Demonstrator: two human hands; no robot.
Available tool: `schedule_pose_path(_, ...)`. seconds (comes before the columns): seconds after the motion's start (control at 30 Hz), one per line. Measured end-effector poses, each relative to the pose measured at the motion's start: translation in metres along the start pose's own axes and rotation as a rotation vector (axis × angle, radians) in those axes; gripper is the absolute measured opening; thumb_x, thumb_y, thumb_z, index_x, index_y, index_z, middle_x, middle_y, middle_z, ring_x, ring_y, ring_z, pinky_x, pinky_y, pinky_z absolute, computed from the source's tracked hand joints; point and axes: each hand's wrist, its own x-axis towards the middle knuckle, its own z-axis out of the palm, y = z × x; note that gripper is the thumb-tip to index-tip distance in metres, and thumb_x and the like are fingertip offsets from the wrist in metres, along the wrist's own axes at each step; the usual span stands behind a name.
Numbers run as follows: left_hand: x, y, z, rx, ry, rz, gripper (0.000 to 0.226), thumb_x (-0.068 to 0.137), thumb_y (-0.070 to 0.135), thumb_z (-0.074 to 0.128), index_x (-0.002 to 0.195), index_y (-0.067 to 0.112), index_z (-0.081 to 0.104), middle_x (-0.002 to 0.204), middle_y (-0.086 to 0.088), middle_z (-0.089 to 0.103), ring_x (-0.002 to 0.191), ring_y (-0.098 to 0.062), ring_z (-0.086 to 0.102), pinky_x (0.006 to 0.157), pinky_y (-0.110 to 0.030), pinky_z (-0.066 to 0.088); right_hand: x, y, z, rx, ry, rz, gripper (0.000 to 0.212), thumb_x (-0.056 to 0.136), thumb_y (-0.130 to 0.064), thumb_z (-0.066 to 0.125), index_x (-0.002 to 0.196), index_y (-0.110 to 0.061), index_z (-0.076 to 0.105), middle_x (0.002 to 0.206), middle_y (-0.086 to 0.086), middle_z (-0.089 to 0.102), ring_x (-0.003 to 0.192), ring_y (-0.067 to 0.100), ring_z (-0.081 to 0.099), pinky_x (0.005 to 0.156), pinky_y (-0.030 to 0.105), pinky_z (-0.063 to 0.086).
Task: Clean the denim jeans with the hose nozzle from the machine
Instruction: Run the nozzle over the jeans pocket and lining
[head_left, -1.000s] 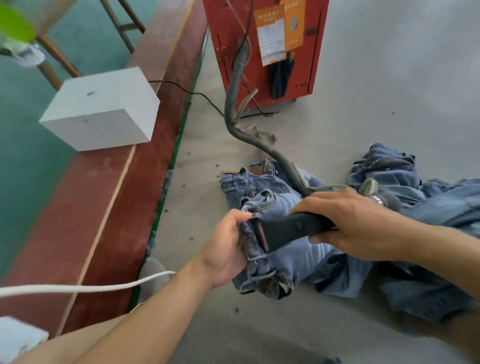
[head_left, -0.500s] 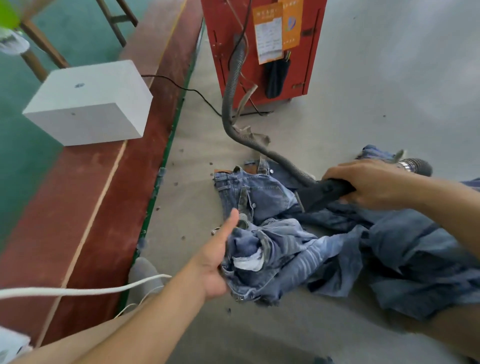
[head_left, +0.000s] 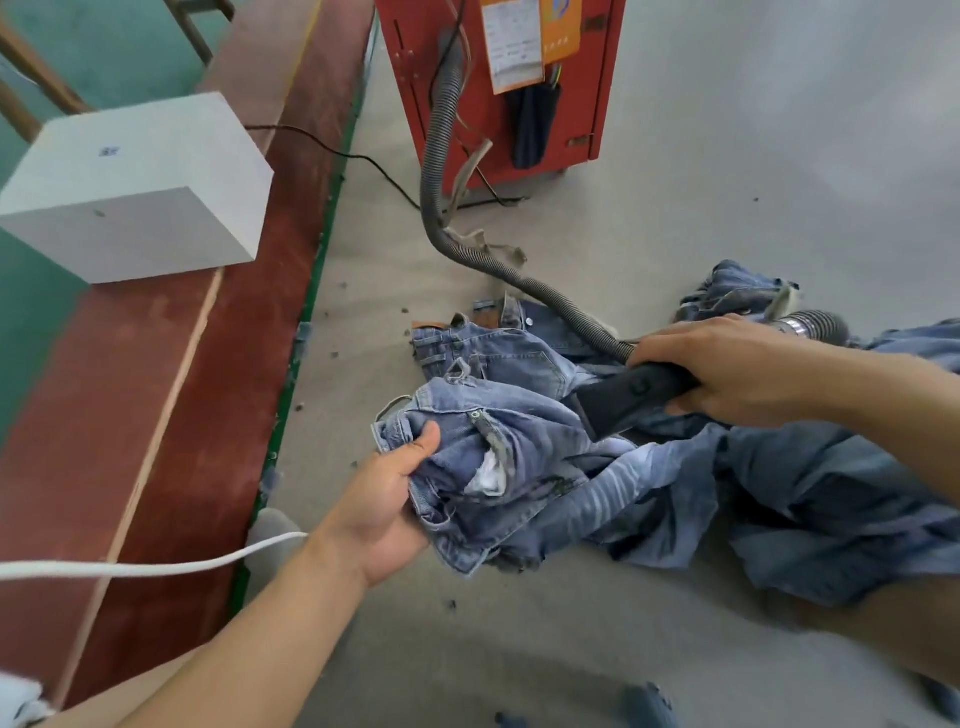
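two hands work in the head view. my left hand grasps the bunched waist of the denim jeans, which lie on the floor; my right hand grasps the black nozzle. i would hold the cloth tight and pull the nozzle flat over it. i count one hose, one red machine, one white box.

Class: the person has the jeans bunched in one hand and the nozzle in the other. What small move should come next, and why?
Probably draw the nozzle across the raised fold of the denim jeans toward the left hand. The right hand already holds its mouth against the cloth, and the left hand grips the waistband end, which should keep the fabric from shifting.
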Motion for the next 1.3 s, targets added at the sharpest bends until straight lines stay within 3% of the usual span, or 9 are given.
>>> schedule_pose_path(0.1, 0.007, -0.002, 0.009, -0.007, 0.103, -0.099, 0.047, 0.091, 0.029, 0.061, 0.127, -0.001, 0.07, 0.127, -0.025, 0.069, 0.112, -0.043, 0.07, 0.087, -0.055, 0.06, -0.007, 0.0, -0.001, 0.054, 0.026, -0.001, 0.039, 0.087, -0.025, 0.08, 0.114, -0.044, 0.059, 0.106, -0.021, 0.063, 0.101, 0.013, 0.06, 0.091, 0.039, 0.045)
schedule_pose_path(0.2, 0.012, -0.014, 0.024, 0.247, 0.271, -0.288, 0.065, 0.061, 0.055, 0.095, 0.1, 0.004, 0.082, 0.107, -0.025, 0.076, 0.094, -0.044, 0.075, 0.082, -0.056, 0.061, -0.012, 0.001, -0.003, 0.088, 0.044, -0.013, 0.04, 0.087, -0.026, 0.082, 0.116, -0.044, 0.06, 0.108, -0.022, 0.064, 0.102, 0.012, 0.06, 0.094, 0.041, 0.046)
schedule_pose_path(0.27, 0.015, -0.029, 0.025, 0.404, 0.298, -0.405, 0.073, 0.049, 0.047, 0.102, 0.102, 0.002, 0.08, 0.098, -0.023, 0.077, 0.085, -0.04, 0.077, 0.077, -0.051, 0.063, -0.015, 0.001, -0.004, 0.093, 0.049, -0.027, 0.041, 0.087, -0.026, 0.082, 0.116, -0.044, 0.06, 0.108, -0.023, 0.064, 0.102, 0.013, 0.06, 0.095, 0.042, 0.046)
schedule_pose_path(0.4, 0.023, -0.051, 0.024, 0.673, 0.379, -0.472, 0.026, 0.089, 0.015, 0.077, 0.113, 0.005, 0.072, 0.096, -0.019, 0.078, 0.086, -0.032, 0.077, 0.086, -0.048, 0.062, -0.02, 0.004, -0.002, 0.087, 0.021, -0.048, 0.041, 0.088, -0.028, 0.08, 0.113, -0.048, 0.055, 0.107, -0.022, 0.063, 0.101, 0.013, 0.06, 0.094, 0.045, 0.046)
schedule_pose_path(0.5, 0.031, -0.04, 0.018, 0.504, 0.331, -0.391, 0.013, 0.1, 0.004, 0.06, 0.105, 0.002, 0.072, 0.083, -0.017, 0.077, 0.058, -0.021, 0.072, 0.058, -0.03, 0.061, -0.025, 0.01, 0.001, 0.083, 0.031, -0.053, 0.041, 0.089, -0.029, 0.078, 0.114, -0.049, 0.053, 0.11, -0.022, 0.062, 0.101, 0.012, 0.059, 0.093, 0.044, 0.046)
schedule_pose_path(0.7, 0.023, -0.032, 0.026, 0.285, 0.143, -0.179, 0.042, 0.084, 0.004, 0.065, 0.125, -0.004, 0.068, 0.123, -0.025, 0.071, 0.106, -0.036, 0.073, 0.083, -0.046, 0.063, -0.032, 0.014, 0.002, 0.096, 0.064, -0.064, 0.04, 0.091, -0.027, 0.076, 0.114, -0.05, 0.053, 0.109, -0.021, 0.061, 0.098, 0.011, 0.059, 0.086, 0.037, 0.044)
schedule_pose_path(0.9, 0.03, -0.034, 0.029, 0.282, 0.158, 0.046, 0.039, 0.09, -0.019, 0.049, 0.121, -0.004, 0.068, 0.122, -0.027, 0.07, 0.108, -0.041, 0.069, 0.103, -0.059, 0.05, -0.028, 0.02, 0.008, 0.036, 0.071, -0.067, 0.035, 0.092, -0.029, 0.075, 0.116, -0.045, 0.055, 0.111, -0.02, 0.061, 0.102, 0.011, 0.057, 0.088, 0.035, 0.037)
schedule_pose_path(1.03, 0.027, -0.033, 0.035, 0.247, 0.115, 0.031, 0.039, 0.084, -0.019, 0.052, 0.101, 0.001, 0.08, 0.12, -0.03, 0.07, 0.104, -0.041, 0.071, 0.093, -0.056, 0.058, -0.021, 0.02, 0.015, -0.037, 0.07, -0.045, 0.033, 0.092, -0.034, 0.074, 0.118, -0.042, 0.055, 0.102, -0.023, 0.053, 0.104, 0.012, 0.057, 0.086, 0.035, 0.033)
schedule_pose_path(1.3, 0.021, -0.025, 0.033, 0.13, -0.008, -0.066, 0.04, 0.079, -0.011, 0.055, 0.11, -0.002, 0.077, 0.122, -0.028, 0.07, 0.106, -0.04, 0.072, 0.085, -0.049, 0.061, -0.013, -0.013, 0.028, 0.097, 0.132, -0.103, 0.031, 0.093, -0.031, 0.071, 0.118, -0.041, 0.055, 0.103, -0.019, 0.056, 0.096, 0.009, 0.053, 0.095, 0.042, 0.038)
